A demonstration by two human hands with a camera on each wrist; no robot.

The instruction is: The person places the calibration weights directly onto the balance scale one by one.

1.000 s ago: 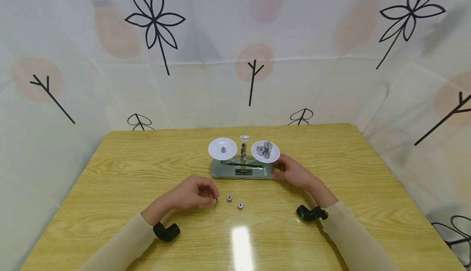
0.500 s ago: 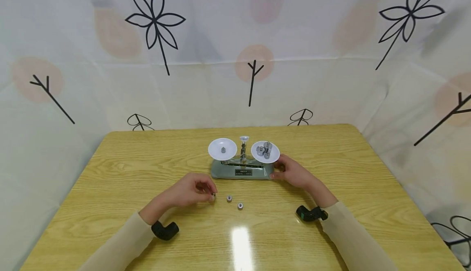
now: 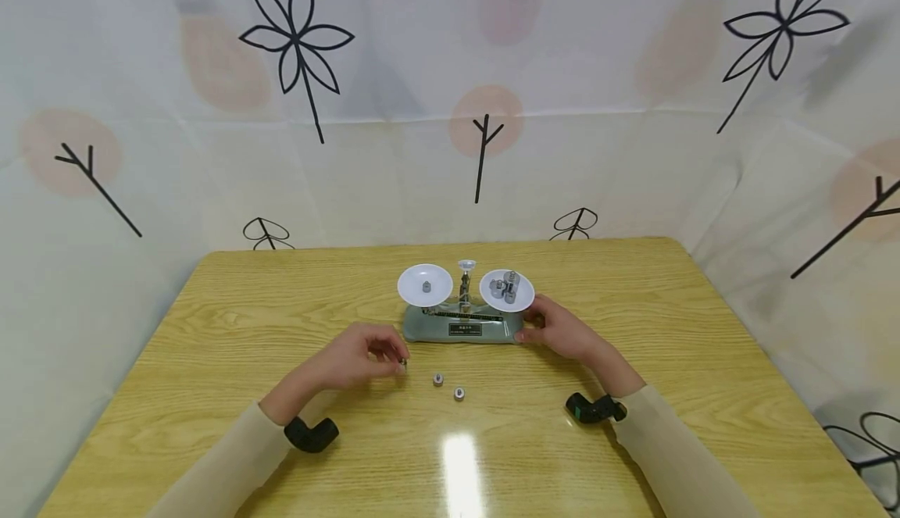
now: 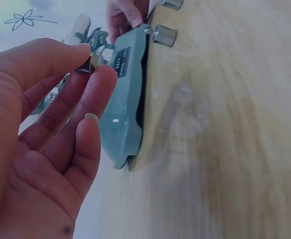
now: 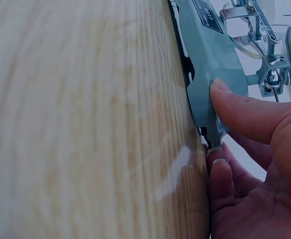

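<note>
A grey-green balance scale (image 3: 426, 332) with two white pans stands in the middle of the wooden table. One metal weight (image 3: 426, 287) sits in its left pan (image 3: 409, 293); several weights (image 3: 510, 287) crowd the right pan (image 3: 526, 301). Between thumb and fingertips, my left hand (image 3: 355, 358) pinches a small metal weight (image 4: 91, 64), just in front of the base's left end. My right hand (image 3: 562, 334) holds the base's right end, thumb (image 5: 230, 102) on the front face and fingers around the end.
Two loose weights, a nearer one (image 3: 459, 394) and a farther one (image 3: 438, 380), stand on the table (image 3: 281, 299) in front of the scale. A patterned cloth (image 3: 394, 182) hangs behind the table and along both sides.
My left hand has drawn back slightly to the left and moved farther toward the scale, carrying the pinched weight. The right hand and the scale stay where they were.
</note>
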